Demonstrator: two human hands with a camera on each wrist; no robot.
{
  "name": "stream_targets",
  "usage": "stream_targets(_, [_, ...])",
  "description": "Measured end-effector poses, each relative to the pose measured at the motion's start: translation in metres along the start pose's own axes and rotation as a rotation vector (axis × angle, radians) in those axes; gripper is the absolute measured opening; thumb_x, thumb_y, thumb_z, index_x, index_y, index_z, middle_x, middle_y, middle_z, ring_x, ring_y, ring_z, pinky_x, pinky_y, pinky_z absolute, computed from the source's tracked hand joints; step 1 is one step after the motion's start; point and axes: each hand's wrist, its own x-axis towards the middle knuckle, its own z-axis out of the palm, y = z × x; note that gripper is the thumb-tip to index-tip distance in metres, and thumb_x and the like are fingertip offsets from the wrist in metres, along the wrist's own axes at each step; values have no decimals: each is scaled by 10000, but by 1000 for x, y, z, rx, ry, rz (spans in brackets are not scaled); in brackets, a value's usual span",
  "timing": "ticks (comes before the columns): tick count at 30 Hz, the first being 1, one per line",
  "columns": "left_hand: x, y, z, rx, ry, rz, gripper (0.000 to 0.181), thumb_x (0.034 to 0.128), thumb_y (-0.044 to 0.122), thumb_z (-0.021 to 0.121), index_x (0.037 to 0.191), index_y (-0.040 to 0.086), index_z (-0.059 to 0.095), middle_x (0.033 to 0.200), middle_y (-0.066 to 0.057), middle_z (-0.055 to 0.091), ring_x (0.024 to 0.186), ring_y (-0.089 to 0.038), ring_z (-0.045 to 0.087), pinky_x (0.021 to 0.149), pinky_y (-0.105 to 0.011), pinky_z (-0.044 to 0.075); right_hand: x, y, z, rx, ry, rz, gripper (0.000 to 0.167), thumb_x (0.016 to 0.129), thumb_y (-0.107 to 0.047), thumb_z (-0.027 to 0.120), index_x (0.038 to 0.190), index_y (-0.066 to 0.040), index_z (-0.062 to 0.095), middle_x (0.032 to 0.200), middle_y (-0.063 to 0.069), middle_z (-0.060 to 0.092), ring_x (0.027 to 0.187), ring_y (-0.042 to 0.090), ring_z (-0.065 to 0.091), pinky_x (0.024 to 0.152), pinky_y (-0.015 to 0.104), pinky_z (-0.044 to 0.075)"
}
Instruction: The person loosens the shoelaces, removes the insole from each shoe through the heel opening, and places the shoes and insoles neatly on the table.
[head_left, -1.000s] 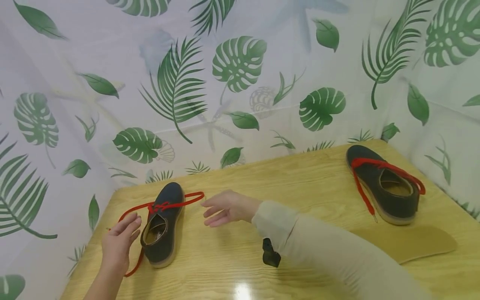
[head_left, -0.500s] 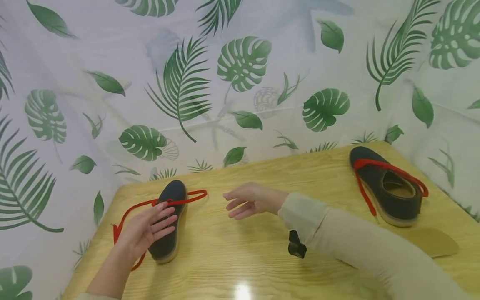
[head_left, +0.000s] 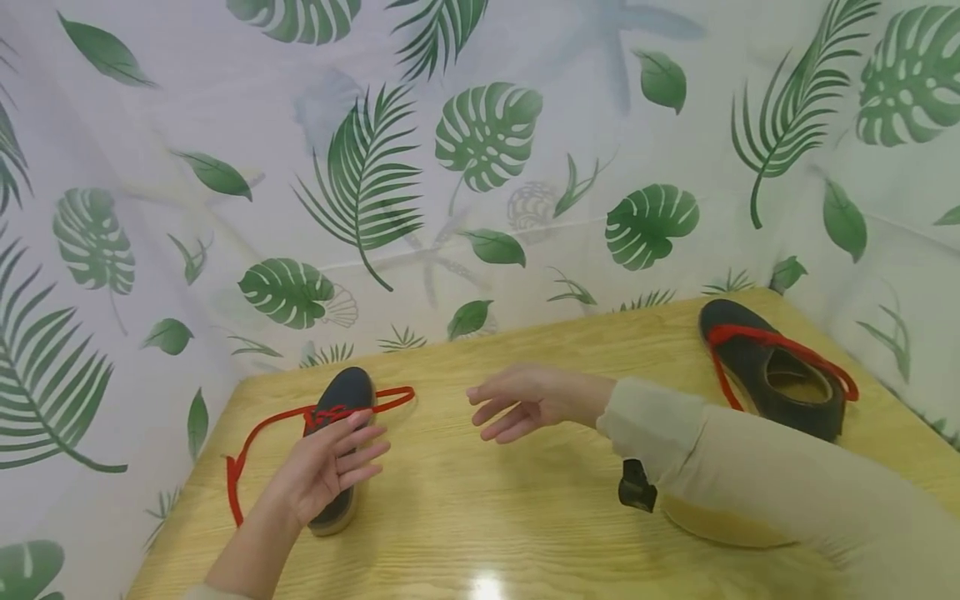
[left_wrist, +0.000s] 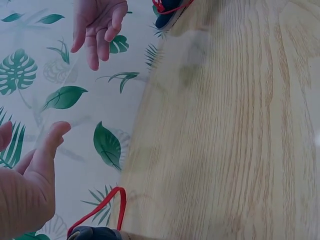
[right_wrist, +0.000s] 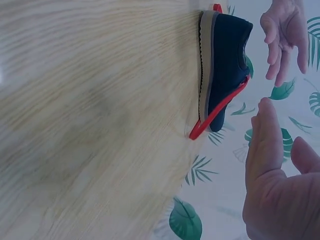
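Two empty hands show loosely extended fingers: the left hand [head_left: 326,471], apart from the dark navy shoe with red laces [head_left: 347,388] on the yellowish wood-grain table [head_left: 450,517], covers its opening in the head view; the right hand [head_left: 538,402] hangs to its right. A beige sleeve [head_left: 765,467] hides the lower edge of the second red-laced navy shoe [head_left: 748,360] and much of a flat tan piece [head_left: 720,527]. The left wrist view crops both shoes.

Navy shoes [head_left: 349,387], red laces [head_left: 738,332], yellow wood-grain table [head_left: 465,492], green-leaf-printed white backdrop [head_left: 420,192]
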Motion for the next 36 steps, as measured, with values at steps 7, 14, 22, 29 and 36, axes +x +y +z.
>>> stream_targets(7, [7,-1,13,47,7,-10,593,996,263,492,1486,35,247,1365,-162,511,1043,-180,654,864,-325,536,-11,1,-24,-6,0,4,483,933,-269,605,1311,11,497,1109,148,658,803,206,701,706,331,583])
stream_targets(14, [16,-6,25,60,-27,-11,596,985,270,513,1472,13,284,1375,-205,486,1067,-223,643,858,-334,539,-21,7,-49,-40,28,9,503,933,-282,599,1323,14,486,1164,175,636,810,196,701,705,326,583])
stream_targets(22, [36,-13,47,78,-35,-47,537,974,244,530,1436,25,367,1382,-261,450,1071,-263,639,834,-347,548,-35,28,-82,-14,84,19,459,932,-287,597,1286,-9,509,1099,134,663,831,183,699,727,340,581])
stream_targets(29, [54,-24,67,77,-43,-53,491,967,220,542,1401,26,421,1351,-272,480,1108,-324,609,817,-361,555,-46,42,-107,51,66,17,508,949,-301,573,1342,2,464,1033,93,674,866,182,692,798,369,566])
stream_targets(36, [71,-41,88,36,-73,-66,490,960,237,558,1387,23,447,1326,-252,519,1116,-326,605,833,-366,549,-58,51,-135,106,70,39,544,944,-311,584,1375,-16,430,1010,53,694,901,180,689,828,361,556])
